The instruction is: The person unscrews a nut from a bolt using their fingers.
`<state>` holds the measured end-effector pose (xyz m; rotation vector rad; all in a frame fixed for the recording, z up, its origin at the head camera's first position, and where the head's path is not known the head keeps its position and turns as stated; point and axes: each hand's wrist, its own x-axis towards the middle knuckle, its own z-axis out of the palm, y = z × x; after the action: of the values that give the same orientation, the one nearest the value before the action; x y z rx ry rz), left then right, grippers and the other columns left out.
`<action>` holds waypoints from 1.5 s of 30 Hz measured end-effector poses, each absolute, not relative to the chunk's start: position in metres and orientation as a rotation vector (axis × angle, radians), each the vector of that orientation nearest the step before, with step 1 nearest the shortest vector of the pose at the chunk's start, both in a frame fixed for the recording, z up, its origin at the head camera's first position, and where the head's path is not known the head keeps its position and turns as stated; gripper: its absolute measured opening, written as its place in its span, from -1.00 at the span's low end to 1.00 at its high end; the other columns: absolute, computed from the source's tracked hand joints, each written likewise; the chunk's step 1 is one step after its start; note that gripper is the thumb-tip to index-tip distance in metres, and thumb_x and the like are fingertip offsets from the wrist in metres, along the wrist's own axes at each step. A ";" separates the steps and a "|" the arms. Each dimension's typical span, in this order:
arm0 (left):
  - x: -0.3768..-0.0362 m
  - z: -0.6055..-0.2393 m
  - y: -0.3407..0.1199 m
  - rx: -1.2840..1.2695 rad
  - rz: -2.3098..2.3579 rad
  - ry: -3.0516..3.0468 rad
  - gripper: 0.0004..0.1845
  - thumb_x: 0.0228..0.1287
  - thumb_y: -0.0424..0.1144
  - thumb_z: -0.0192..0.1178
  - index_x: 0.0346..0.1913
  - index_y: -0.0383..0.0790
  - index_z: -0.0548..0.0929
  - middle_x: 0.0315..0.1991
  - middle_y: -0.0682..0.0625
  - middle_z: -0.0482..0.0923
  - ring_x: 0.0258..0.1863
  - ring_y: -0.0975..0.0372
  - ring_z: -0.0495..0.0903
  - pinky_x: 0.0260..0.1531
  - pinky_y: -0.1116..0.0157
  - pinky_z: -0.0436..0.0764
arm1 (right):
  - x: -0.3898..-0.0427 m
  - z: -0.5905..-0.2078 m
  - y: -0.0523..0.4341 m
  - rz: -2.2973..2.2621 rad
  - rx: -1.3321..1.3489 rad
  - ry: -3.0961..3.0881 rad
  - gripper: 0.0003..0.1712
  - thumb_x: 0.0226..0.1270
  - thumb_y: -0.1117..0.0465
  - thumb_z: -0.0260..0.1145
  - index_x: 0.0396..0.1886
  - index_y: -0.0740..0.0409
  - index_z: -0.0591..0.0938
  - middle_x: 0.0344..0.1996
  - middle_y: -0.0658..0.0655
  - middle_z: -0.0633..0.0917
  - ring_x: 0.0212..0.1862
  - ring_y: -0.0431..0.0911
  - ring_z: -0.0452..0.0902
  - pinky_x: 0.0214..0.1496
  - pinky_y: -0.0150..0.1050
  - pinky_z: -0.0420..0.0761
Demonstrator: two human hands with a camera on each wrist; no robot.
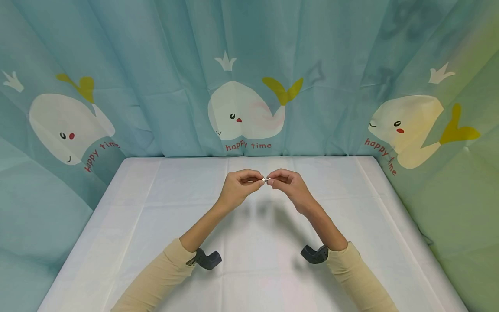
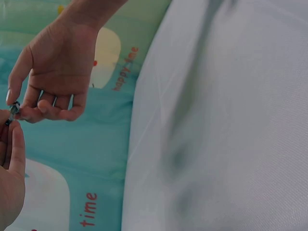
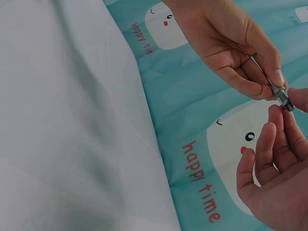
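Note:
A small metal bolt [image 3: 282,96] with a threaded shank is held between both hands above the far part of the table. My left hand [image 1: 235,188] pinches one end, thumb and fingertips on its round grey part in the right wrist view. At the other end, my right hand [image 1: 293,189] pinches a darker piece that looks like a nut [image 3: 288,105] with thumb and fingertips. Fingers cover part of the bolt [image 2: 15,109] in the left wrist view. The fingertips of the two hands almost meet.
A white cloth covers the table [image 1: 187,242]. Behind and along the sides hangs a blue-green curtain [image 1: 163,86] printed with whales. Dark curved wrist mounts [image 1: 208,259] stick out at both sleeve cuffs, and the hands' shadows fall on the cloth.

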<state>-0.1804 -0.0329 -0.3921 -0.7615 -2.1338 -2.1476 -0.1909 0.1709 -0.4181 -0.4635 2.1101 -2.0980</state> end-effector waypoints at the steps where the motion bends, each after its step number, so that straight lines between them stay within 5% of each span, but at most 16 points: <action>1: -0.181 -0.392 -0.033 -0.761 -2.150 -2.132 -0.90 0.22 -0.61 0.29 -0.21 -0.60 0.68 -0.27 -0.27 0.69 -0.31 0.27 0.67 -0.20 0.33 0.70 | -0.191 -0.418 0.171 -2.101 -0.463 2.109 -0.74 0.36 0.32 0.31 -0.08 0.46 0.61 -0.27 0.03 0.69 -0.16 -0.11 0.61 0.03 -0.19 0.62; 15: -0.181 -0.395 -0.033 -0.746 -2.139 -2.140 -0.90 0.21 -0.61 0.29 -0.21 -0.59 0.69 -0.27 -0.22 0.69 -0.31 0.30 0.67 -0.20 0.33 0.70 | -0.192 -0.418 0.172 -2.110 -0.519 2.112 -0.73 0.30 0.44 0.34 -0.05 0.48 0.59 -0.25 0.12 0.67 -0.28 -0.12 0.58 -0.18 -0.33 0.62; 27: -0.182 -0.394 -0.034 -0.752 -2.147 -2.145 -0.90 0.23 -0.59 0.29 -0.20 -0.59 0.69 -0.27 -0.26 0.69 -0.32 0.29 0.66 -0.19 0.31 0.70 | -0.194 -0.419 0.173 -2.054 -0.433 2.145 -0.67 0.40 0.24 0.29 -0.04 0.46 0.62 -0.21 0.05 0.71 -0.10 -0.07 0.60 0.07 -0.18 0.60; 37: -0.182 -0.394 -0.033 -0.761 -2.145 -2.139 -0.90 0.22 -0.61 0.29 -0.21 -0.60 0.68 -0.25 -0.28 0.69 -0.30 0.29 0.67 -0.18 0.32 0.70 | -0.192 -0.418 0.172 -2.084 -0.445 2.131 -0.75 0.35 0.32 0.33 -0.09 0.44 0.63 -0.25 0.05 0.72 -0.13 -0.08 0.62 0.08 -0.08 0.60; 45: -0.181 -0.395 -0.034 -0.738 -2.143 -2.147 -0.91 0.21 -0.61 0.29 -0.22 -0.60 0.69 -0.28 -0.24 0.69 -0.32 0.28 0.67 -0.20 0.33 0.70 | -0.191 -0.417 0.172 -2.084 -0.505 2.137 -0.75 0.31 0.42 0.34 -0.05 0.45 0.61 -0.22 0.16 0.69 -0.24 -0.10 0.59 -0.15 -0.32 0.62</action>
<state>-0.1812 -0.0339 -0.3945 -0.7384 -2.1471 -2.1435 -0.1911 0.1722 -0.4175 -0.5055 2.1368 -2.0841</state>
